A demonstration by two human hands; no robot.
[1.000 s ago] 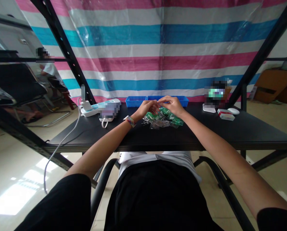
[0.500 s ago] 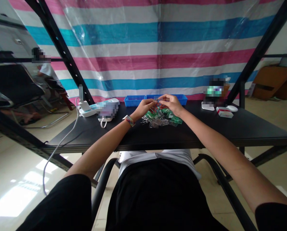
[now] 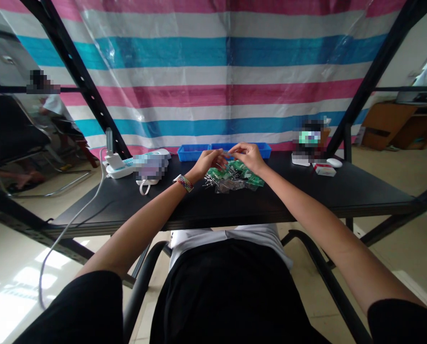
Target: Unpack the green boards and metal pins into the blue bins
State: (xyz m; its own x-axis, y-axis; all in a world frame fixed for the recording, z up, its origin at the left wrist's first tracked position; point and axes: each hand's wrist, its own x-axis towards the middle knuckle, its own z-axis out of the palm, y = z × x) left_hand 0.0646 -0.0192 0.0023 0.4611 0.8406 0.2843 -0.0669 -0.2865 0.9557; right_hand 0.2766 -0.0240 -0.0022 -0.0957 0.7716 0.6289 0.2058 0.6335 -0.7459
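Head view, as it reaches me from afar, has swung slightly to the right over the last 0.5 s, so the whole table (image 3: 184,205) sits farther left in my picture, while the pile and trays keep their places on it. My 2 hands are again close together above the near side of the trays. My right hand (image 3: 249,157) has thumb and forefinger pinching a small clear piece (image 3: 228,155), thin and glossy, too blurred for me to identify; it lies between the hands, over the pile. My left hand (image 3: 209,163) has its fingers bent beside that piece, but I cannot tell whether they grip it. Under them spreads the pile of packets (image 3: 231,185), crinkled transparent film mixed with green, with thin silvery rods poking out at its left. Behind stand 2 shallow, straight-walled blue plastic trays, the left tray (image 3: 193,153) and the right tray (image 3: 261,150), the latter partly covered by my right hand. A multicoloured woven wristband (image 3: 185,183) circles my left wrist. The tabletop is matt black; beyond it hangs a creased, shiny sheet (image 3: 163,52) striped pink, white and blue.
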